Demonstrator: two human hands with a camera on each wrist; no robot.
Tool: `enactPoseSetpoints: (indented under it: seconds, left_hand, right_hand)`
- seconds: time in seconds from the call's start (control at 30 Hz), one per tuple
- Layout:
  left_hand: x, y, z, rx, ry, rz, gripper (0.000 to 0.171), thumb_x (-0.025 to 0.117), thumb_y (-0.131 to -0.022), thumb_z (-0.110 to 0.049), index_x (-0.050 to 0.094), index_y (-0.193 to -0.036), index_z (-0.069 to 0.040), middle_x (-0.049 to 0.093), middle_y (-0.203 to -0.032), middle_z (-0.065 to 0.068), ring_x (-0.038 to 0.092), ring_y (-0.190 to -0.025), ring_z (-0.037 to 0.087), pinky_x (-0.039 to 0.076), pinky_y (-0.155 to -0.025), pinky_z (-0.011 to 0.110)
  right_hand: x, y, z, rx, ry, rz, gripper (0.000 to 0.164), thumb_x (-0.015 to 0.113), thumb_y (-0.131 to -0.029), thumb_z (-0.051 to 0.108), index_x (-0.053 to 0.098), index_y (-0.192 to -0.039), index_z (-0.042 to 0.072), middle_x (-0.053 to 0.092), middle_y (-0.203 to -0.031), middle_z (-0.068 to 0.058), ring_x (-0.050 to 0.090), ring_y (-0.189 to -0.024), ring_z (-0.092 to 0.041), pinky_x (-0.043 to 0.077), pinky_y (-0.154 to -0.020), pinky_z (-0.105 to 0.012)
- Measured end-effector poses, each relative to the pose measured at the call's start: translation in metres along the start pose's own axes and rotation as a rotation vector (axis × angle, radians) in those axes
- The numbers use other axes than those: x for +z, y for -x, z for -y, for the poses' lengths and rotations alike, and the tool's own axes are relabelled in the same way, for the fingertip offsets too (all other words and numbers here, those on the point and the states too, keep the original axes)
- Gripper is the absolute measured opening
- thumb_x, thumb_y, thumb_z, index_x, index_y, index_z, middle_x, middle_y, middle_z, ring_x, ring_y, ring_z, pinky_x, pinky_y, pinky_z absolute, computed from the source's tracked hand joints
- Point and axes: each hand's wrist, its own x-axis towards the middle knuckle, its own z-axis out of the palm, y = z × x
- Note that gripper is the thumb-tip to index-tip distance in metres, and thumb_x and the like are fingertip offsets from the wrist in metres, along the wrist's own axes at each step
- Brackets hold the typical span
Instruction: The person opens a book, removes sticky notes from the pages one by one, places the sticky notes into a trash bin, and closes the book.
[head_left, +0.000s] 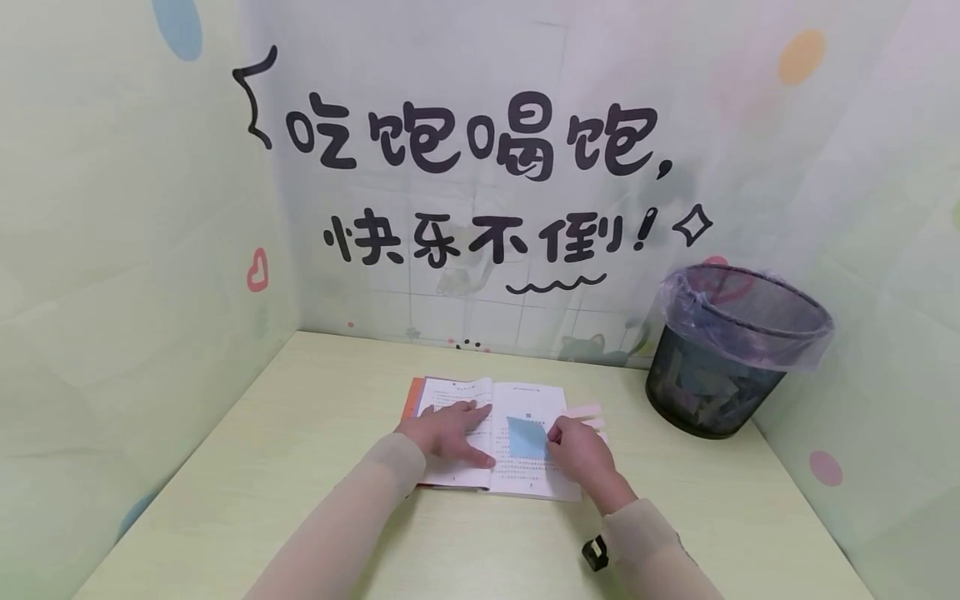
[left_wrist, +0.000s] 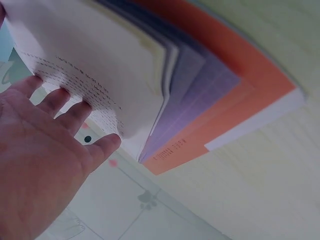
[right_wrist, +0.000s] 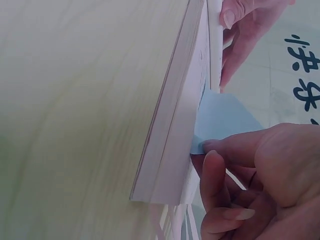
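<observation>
An open book lies on the table, its printed pages facing up. My left hand rests spread on the left page, thumb reaching to the middle fold; in the left wrist view its straight fingers press the printed page. Between thumb and index finger my right hand pinches the edge of a blue paper slip over the right page. The right wrist view shows the blue slip standing up off the page at the pinched corner. Pink paper tabs stick out from the book's right side.
A black mesh waste bin with a clear purple-tinted liner stands at the back right, with scraps inside. Near my right sleeve a small black object sits on the table. Printed cloth walls enclose the back and sides.
</observation>
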Motion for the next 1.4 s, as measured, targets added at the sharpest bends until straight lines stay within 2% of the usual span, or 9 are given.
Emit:
enactPoseSetpoints:
  seconds: [0.3, 0.57, 0.73, 0.9, 1.07, 1.4]
  left_hand:
    - [0.001, 0.000, 0.002, 0.011, 0.013, -0.003, 0.102, 0.070, -0.073, -0.074, 0.029, -0.156, -0.030, 0.025, -0.158, 0.001, 0.020, -0.140, 0.023, 0.014, -0.113, 0.059]
    - [0.001, 0.001, 0.002, 0.010, -0.001, -0.006, 0.101, 0.070, -0.074, -0.073, 0.028, -0.156, -0.031, 0.025, -0.157, 0.001, 0.021, -0.140, 0.023, 0.016, -0.113, 0.058]
    - [0.002, 0.000, 0.003, 0.011, 0.002, -0.010, 0.101, 0.070, -0.074, -0.073, 0.028, -0.156, -0.031, 0.025, -0.157, 0.001, 0.021, -0.140, 0.023, 0.017, -0.113, 0.058]
    - [0.002, 0.000, 0.003, 0.011, -0.002, -0.009, 0.101, 0.069, -0.074, -0.074, 0.028, -0.156, -0.032, 0.024, -0.158, 0.001, 0.021, -0.140, 0.022, 0.016, -0.113, 0.058]
    - [0.003, 0.001, 0.004, -0.002, -0.004, -0.008, 0.101, 0.068, -0.073, -0.076, 0.027, -0.156, -0.034, 0.024, -0.158, 0.000, 0.021, -0.140, 0.022, 0.016, -0.113, 0.058]
    - [0.002, 0.003, 0.004, 0.000, 0.007, -0.012, 0.101, 0.069, -0.073, -0.075, 0.028, -0.156, -0.033, 0.024, -0.158, -0.001, 0.021, -0.140, 0.023, 0.016, -0.113, 0.058]
  right_hand:
    - [0.002, 0.000, -0.002, 0.024, -0.005, 0.024, 0.011, 0.070, -0.091, 0.013, 0.061, -0.086, 0.010, 0.057, -0.074, -0.001, 0.051, -0.065, -0.017, 0.044, -0.057, -0.029]
    - [-0.004, 0.006, -0.005, -0.003, -0.026, 0.013, 0.011, 0.068, -0.090, 0.008, 0.058, -0.085, 0.008, 0.055, -0.072, -0.003, 0.050, -0.065, -0.018, 0.043, -0.057, -0.029]
    - [-0.012, 0.008, -0.008, 0.016, -0.053, 0.005, 0.011, 0.070, -0.089, 0.009, 0.060, -0.087, 0.009, 0.057, -0.075, -0.002, 0.051, -0.069, -0.019, 0.044, -0.061, -0.030]
    - [-0.028, 0.009, -0.009, 0.009, -0.084, -0.046, 0.010, 0.070, -0.090, 0.013, 0.063, -0.095, 0.008, 0.060, -0.080, -0.003, 0.052, -0.071, -0.019, 0.049, -0.063, -0.032]
    - [-0.049, 0.008, -0.014, -0.051, -0.086, -0.125, 0.012, 0.065, -0.091, 0.013, 0.064, -0.099, 0.006, 0.063, -0.086, -0.003, 0.054, -0.072, -0.019, 0.051, -0.063, -0.036]
    - [-0.106, 0.003, -0.035, -0.126, -0.052, -0.300, 0.016, 0.060, -0.093, 0.018, 0.066, -0.103, 0.006, 0.067, -0.095, -0.009, 0.060, -0.076, -0.024, 0.051, -0.063, -0.043]
